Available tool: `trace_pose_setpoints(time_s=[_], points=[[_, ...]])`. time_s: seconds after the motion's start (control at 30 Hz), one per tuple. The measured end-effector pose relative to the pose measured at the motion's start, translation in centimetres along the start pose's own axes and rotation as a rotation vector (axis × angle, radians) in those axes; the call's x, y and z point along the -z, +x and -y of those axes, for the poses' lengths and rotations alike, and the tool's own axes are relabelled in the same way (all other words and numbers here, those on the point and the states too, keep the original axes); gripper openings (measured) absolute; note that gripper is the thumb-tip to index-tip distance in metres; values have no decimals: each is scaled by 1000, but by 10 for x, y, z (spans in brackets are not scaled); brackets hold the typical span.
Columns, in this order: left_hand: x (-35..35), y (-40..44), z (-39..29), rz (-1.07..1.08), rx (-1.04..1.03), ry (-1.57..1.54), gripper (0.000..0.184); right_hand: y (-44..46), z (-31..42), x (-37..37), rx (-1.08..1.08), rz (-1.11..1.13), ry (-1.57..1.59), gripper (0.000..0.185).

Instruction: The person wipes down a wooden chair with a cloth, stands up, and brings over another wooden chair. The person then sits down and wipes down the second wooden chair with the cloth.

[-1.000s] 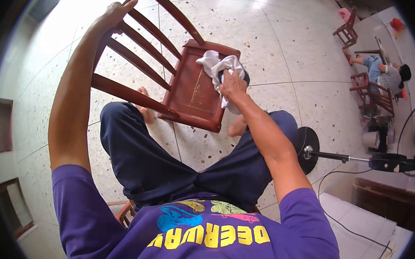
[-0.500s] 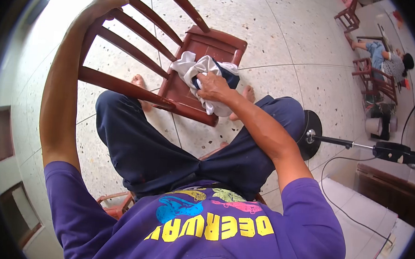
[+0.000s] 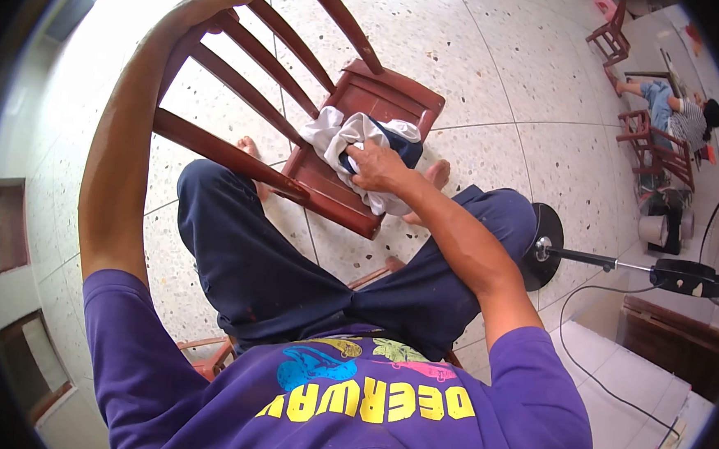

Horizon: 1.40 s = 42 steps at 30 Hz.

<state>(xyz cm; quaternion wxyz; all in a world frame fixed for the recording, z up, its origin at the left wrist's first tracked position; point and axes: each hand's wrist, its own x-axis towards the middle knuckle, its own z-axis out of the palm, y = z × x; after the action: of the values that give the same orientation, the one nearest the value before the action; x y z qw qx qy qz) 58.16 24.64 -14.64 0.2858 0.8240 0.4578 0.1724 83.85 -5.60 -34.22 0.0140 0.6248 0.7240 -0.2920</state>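
Note:
A dark red wooden chair (image 3: 388,93) with a slatted back stands in front of me, its back leaning toward the upper left of the view. My left hand (image 3: 208,5) is closed around the top rail of that back. On the seat lies a crumpled white and navy cloth (image 3: 326,129). My right hand (image 3: 379,168) presses down on the cloth, fingers curled into its folds. The fingertips are partly hidden in the fabric.
A stand with a round black base (image 3: 546,244) and a trailing cable (image 3: 593,375) is at my right. Farther off, a person (image 3: 685,117) sits beside small red chairs (image 3: 656,148). Speckled tiles (image 3: 471,157) cover the floor.
The whole view has shifted slightly, so the chair and both hands appear a little lower and farther right. Both hands keep their places on the rail and the cloth.

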Motion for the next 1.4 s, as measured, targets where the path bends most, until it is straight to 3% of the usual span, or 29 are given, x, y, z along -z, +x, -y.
trace_pose_setpoints(time_s=[0.13, 0.2, 0.23, 0.33, 0.4, 0.47, 0.53, 0.57, 0.6, 0.67, 0.8, 0.9, 0.97, 1.07, 1.1, 1.4], points=[[-1, -5, -5, -33, -11, -11, 63, 4, 6, 5, 10, 14, -16, 51], [0, -8, -9, 28, 90, -130, 76, 6, 7, 4, 16, 20, -21, 52], [-2, -9, -13, 13, 27, -159, 69, 6, 6, 2, 23, 12, -34, 52], [2, -11, -18, 38, 122, -236, 67, 12, -1, -8, 44, -64, -26, 52], [0, -14, -19, -99, 94, -248, 62, 21, -9, -11, 47, -97, 190, 55], [0, -15, -17, -115, 91, -48, 62, 17, -4, 8, 82, -217, 506, 70], [12, -38, -30, 13, 164, 91, 62, 19, 4, 30, 42, -303, 690, 69], [10, -45, -29, -19, 135, 83, 62, 18, 7, 43, 81, -245, 874, 60], [6, -49, -25, -50, 108, 77, 63, 15, 21, 61, 94, -233, 862, 60], [3, -41, -15, -30, 117, 13, 63, 11, 53, 97, 324, -447, 1125, 50], [7, -54, -38, -40, 128, 29, 63, 52, 90, 162, 513, -589, 1356, 46], [1, -43, -18, -35, 70, -113, 57, 98, 115, 203, 520, -582, 1373, 49], [-1, -41, -13, -47, 71, -110, 57, 137, 123, 207, 284, -844, 604, 62], [1, -43, -15, -76, 105, -96, 56, 161, 123, 185, 314, -844, 769, 78], [0, -40, -8, -74, 56, -86, 56, 165, 119, 180, 306, -854, 696, 83], [1, -42, -15, -21, 101, 12, 62, 167, 68, 108, 203, -915, 631, 73]])
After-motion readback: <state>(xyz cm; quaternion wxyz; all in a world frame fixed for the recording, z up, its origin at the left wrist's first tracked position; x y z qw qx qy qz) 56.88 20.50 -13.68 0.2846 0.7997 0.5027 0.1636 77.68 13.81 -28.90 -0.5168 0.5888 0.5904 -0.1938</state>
